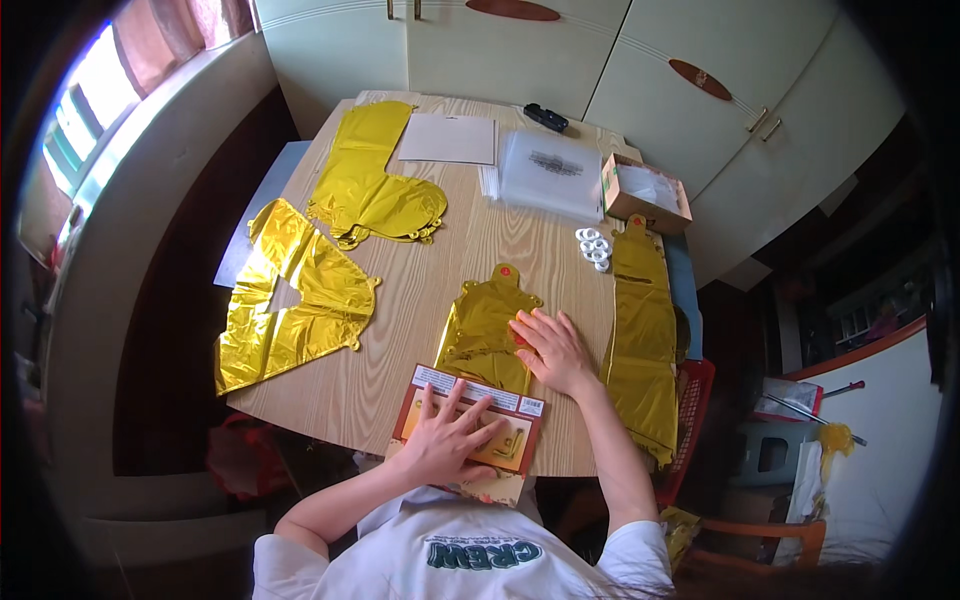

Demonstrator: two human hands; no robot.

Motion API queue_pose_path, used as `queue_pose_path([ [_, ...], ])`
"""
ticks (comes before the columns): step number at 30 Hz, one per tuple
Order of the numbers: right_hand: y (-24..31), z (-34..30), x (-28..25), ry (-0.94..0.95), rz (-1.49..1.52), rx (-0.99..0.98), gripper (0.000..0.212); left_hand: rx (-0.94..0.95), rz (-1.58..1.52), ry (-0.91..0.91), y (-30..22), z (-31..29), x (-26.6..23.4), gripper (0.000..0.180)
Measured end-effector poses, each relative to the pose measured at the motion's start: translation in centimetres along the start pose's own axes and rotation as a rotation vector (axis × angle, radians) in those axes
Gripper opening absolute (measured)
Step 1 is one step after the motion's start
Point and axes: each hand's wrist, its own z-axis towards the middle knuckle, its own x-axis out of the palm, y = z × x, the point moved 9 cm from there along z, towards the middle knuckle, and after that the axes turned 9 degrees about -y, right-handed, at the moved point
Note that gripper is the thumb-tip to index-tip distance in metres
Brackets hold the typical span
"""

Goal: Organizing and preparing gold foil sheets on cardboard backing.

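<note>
A folded gold foil balloon (485, 325) lies flat at the table's near middle, with its tabbed end pointing away from me. Its near end meets or goes under a printed red and white card (528, 428) at the table's front edge; I cannot tell which. My left hand (455, 438) rests on that card, fingers spread, palm down. Flat on the right side of the foil and the tabletop beside it is my right hand (555, 350), its fingers stretched out. Neither hand holds anything.
More gold foil balloons lie around: a triangular one (335, 312) at left, a bent one (360, 170) far left, a long one (643, 350) at right. Small white rolls (595, 250), clear bags (545, 185), white cards (445, 140), an open box (652, 212) and a black object (545, 117) are farther back.
</note>
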Motion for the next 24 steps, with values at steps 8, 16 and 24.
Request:
queue_pose_path([
  [8,0.0,0.1,0.0,-0.009,0.009,0.014,0.053,-0.004,-0.004,-0.028,0.8,1.7,0.0,0.076],
  [16,-0.2,0.1,0.1,-0.004,0.011,0.025,0.054,0.011,0.033,-0.054,1.6,3.1,0.1,0.076],
  [24,-0.9,0.4,-0.2,-0.086,0.291,0.161,0.053,0.014,0.048,-0.043,1.7,3.4,-0.1,0.077],
])
